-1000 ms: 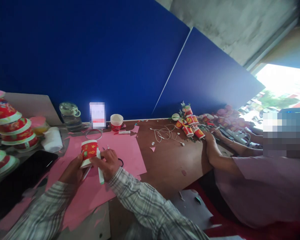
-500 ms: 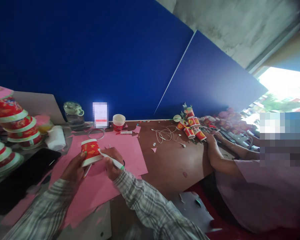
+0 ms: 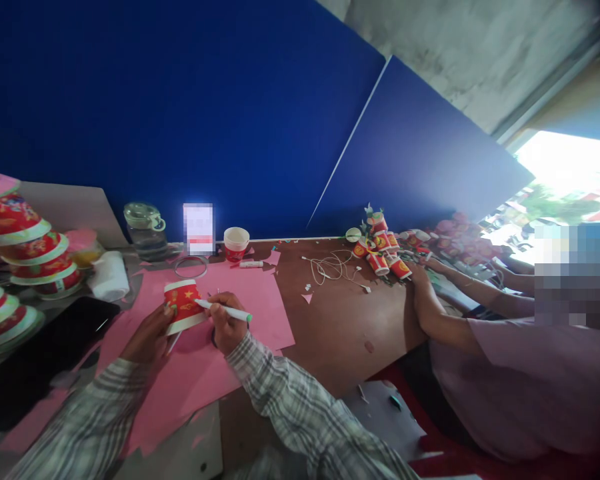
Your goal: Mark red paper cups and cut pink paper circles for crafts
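My left hand is closed around the side of a red paper cup with gold designs and a star, tilted above the pink paper sheet. Between the fingers of my right hand is a white marker with a green end, its tip at the right side of the cup. Under the cup, a thin white stick shows near my left hand; whether it is joined to the cup I cannot tell. A second white marker lies at the back of the pink sheet.
Stacked red bowls, a white roll and a black tablet-like device are at left. Behind stand a water jar and a paper cup. White earphones and a cup cluster lie right, near a co-worker's arms.
My right hand has turned the marker flatter, its green end swinging up and right. The cup is still in my left hand, with its printed star now slightly farther right.
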The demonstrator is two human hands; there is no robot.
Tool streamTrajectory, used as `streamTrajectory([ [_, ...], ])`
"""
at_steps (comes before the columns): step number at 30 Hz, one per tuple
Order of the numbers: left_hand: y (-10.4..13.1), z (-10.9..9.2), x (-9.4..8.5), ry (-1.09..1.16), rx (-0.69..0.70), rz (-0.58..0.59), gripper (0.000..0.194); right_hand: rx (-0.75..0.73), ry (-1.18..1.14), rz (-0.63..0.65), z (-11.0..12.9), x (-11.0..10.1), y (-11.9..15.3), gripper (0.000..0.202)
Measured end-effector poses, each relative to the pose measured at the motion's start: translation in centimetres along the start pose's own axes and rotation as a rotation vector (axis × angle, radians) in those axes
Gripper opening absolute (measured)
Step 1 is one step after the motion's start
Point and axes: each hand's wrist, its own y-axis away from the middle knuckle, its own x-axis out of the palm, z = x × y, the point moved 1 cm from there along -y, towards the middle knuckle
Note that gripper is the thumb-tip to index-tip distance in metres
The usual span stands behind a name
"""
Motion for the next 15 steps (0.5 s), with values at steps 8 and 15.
streamTrajectory([
  [8, 1.0, -0.7, 1.1, -0.05, 0.022, -0.017, 0.04, -0.003, 0.003, 0.001, -0.2, 0.0, 0.0, 0.023],
  [15, 1.3, -0.9, 1.8, -0.02, 0.025, -0.028, 0.047, 0.004, 0.03, 0.015, 0.3, 0.0, -0.1, 0.021],
])
